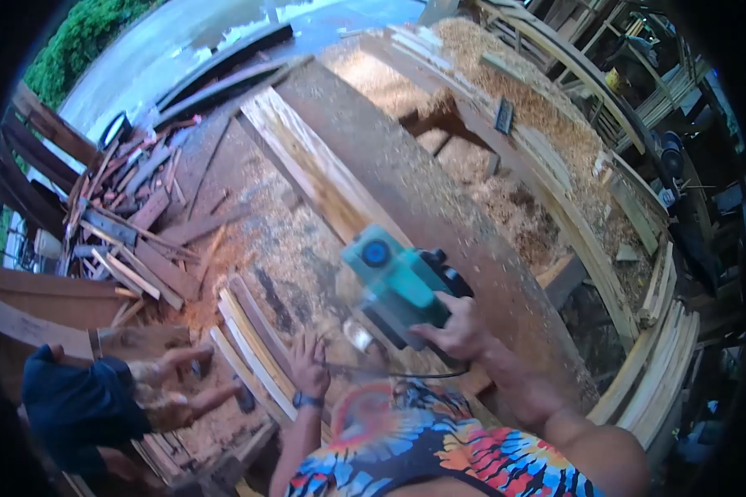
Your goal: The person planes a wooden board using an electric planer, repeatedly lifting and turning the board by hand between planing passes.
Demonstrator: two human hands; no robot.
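My right hand (460, 327) is wrapped around the rear handle of a teal electric planer (381, 277) with a blue round knob on its front. The planer sits over the near end of a long pale board (315, 166), which lies on a wide workbench (340, 108). Below the planer's left side, my left hand (308, 358) has its fingers stretched out and holds nothing I can see. Close to it are several narrow wood strips (253, 340). A dark power cord (414, 374) runs between my hands.
Another person (83, 406) in dark clothes bends over at the lower left. A heap of scrap wood (141, 215) lies at left. Wood shavings (506, 66) cover the right side around a gap in the bench. Long planks (659, 373) are stacked at the right.
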